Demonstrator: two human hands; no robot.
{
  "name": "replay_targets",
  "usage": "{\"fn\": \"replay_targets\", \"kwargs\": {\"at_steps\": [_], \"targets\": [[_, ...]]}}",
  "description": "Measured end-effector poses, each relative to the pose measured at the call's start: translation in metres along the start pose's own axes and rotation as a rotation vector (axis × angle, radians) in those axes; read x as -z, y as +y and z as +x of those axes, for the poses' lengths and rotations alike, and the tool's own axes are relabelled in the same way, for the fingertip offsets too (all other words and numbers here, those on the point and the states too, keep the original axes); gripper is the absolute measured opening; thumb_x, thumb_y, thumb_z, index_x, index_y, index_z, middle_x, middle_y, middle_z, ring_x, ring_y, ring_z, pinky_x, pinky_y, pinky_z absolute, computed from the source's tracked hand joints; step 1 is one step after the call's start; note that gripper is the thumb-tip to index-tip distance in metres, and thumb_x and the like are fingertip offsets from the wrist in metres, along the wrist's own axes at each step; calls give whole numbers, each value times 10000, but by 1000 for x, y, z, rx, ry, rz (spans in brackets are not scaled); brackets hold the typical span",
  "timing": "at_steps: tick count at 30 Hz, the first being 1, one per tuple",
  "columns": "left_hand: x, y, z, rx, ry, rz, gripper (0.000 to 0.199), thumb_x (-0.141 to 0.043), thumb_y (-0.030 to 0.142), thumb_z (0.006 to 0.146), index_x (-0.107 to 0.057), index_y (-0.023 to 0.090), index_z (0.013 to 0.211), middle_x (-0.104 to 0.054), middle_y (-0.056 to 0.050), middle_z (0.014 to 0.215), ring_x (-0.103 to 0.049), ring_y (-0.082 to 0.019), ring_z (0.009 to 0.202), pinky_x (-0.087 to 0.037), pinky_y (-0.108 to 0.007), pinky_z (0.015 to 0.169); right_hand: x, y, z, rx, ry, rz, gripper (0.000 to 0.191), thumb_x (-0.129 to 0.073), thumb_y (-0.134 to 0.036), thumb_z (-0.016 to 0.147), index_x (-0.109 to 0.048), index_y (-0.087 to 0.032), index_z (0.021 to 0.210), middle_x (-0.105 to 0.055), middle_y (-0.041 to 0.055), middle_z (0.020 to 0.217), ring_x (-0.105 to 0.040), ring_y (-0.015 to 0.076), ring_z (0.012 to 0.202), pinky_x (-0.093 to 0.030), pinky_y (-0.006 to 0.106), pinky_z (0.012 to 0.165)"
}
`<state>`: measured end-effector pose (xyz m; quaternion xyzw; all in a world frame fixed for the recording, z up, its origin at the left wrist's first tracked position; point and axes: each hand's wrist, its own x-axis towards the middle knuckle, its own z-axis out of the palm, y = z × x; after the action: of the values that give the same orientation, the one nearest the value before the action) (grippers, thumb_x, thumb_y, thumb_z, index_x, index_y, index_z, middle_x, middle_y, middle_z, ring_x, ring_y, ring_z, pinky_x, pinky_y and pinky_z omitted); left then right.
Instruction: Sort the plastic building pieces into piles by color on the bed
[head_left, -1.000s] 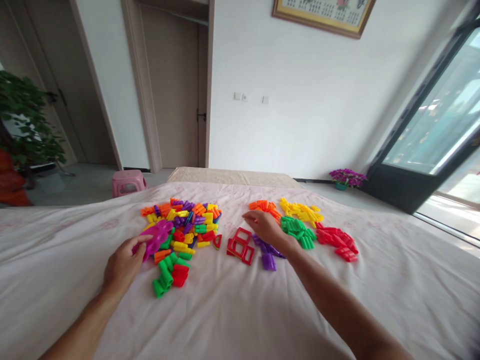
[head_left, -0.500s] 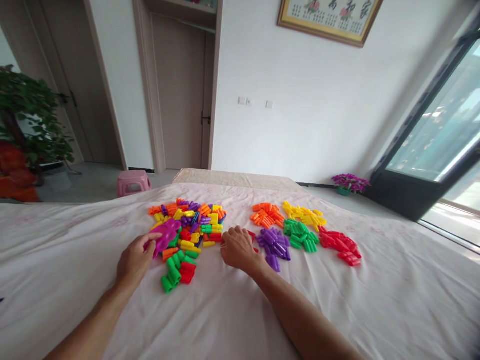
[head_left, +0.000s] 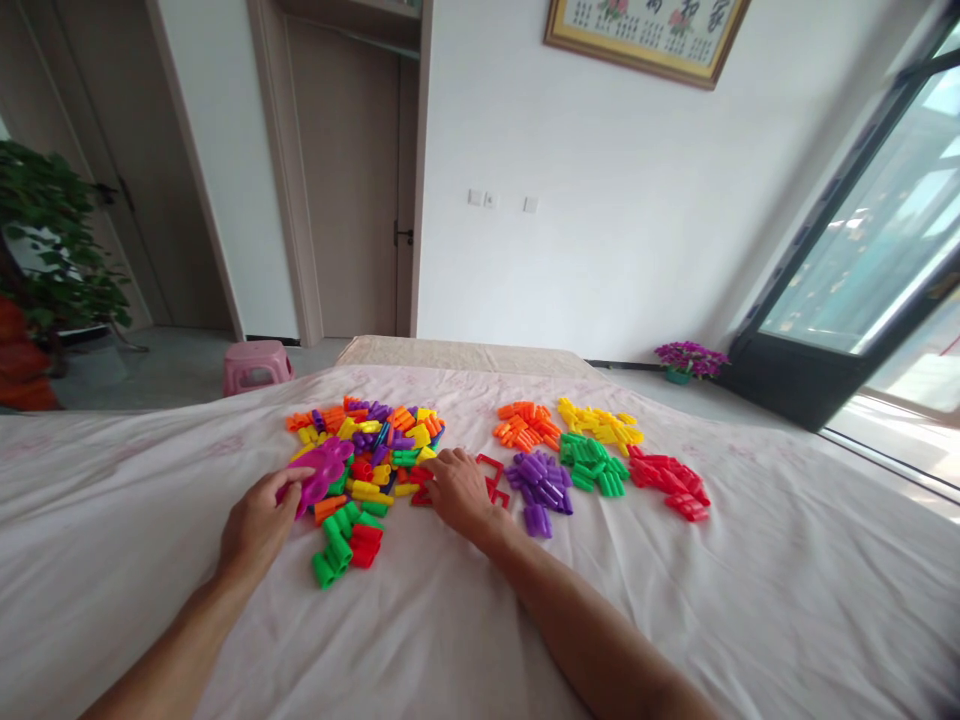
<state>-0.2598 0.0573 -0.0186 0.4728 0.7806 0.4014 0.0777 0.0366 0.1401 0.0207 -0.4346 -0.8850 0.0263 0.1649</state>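
My left hand (head_left: 259,520) pinches a flat magenta flower-shaped piece (head_left: 322,470) over the left edge of a mixed pile of plastic pieces (head_left: 375,440). At the right edge of that pile is my right hand (head_left: 459,492), its fingers curled down; whatever they may grip is hidden. Red frame-like pieces (head_left: 495,485) lie beside and partly beneath it. Farther right are single-colour heaps: orange (head_left: 525,428), purple (head_left: 541,482), yellow (head_left: 600,424), green (head_left: 592,462) and red (head_left: 669,480). Green tubes (head_left: 337,548) and a red piece (head_left: 366,546) lie nearest me.
A pale floral cloth (head_left: 420,620) covers the surface, with wrinkles across it. Beyond stand a pink stool (head_left: 257,367), a leafy plant (head_left: 60,240) at the left, and purple flowers (head_left: 690,358) near the glass door at the right.
My right hand has shifted slightly left towards the mixed pile, and more of the red frame-like pieces shows. The view has turned a little; my left hand still holds the magenta piece.
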Motion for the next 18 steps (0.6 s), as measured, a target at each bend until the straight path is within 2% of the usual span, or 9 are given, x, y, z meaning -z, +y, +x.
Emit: {"fn": "replay_targets", "kwargs": {"at_steps": [8,11,14,18], "targets": [[3,4,0,36,-60,40,379,-476,378,921,-755,261,1149,-773,-36,1243,-700,-217,1075,-504,-309,929,-8,1,-3,3,-3,65,183,-641,-218,946,-704,-212,1117,-745,73,1046,-639,229,1024,-444,316,898],[4,2,-1,41,-79,51,386,-477,396,926,-746,262,1168,-765,-35,1260,-696,-211,1061,-498,-301,907,-1,11,-2,-17,70,201,179,-623,-223,963,-703,-235,1123,-745,50,1083,-666,198,984,-458,279,852],[5,1,-1,45,-87,66,393,-476,400,926,-737,265,1188,-762,-30,1261,-694,-203,1041,-493,-288,879,18,39,4,-96,196,324,186,-612,-225,970,-716,-236,1124,-749,44,1099,-685,180,960,-478,264,840],[5,0,0,56,-81,90,397,-472,412,923,-739,273,1182,-766,-27,1241,-693,-202,1023,-490,-279,857,47,103,7,-254,378,350,182,-613,-201,925,-754,-210,1039,-776,61,1065,-697,206,992,-499,300,892]]}}
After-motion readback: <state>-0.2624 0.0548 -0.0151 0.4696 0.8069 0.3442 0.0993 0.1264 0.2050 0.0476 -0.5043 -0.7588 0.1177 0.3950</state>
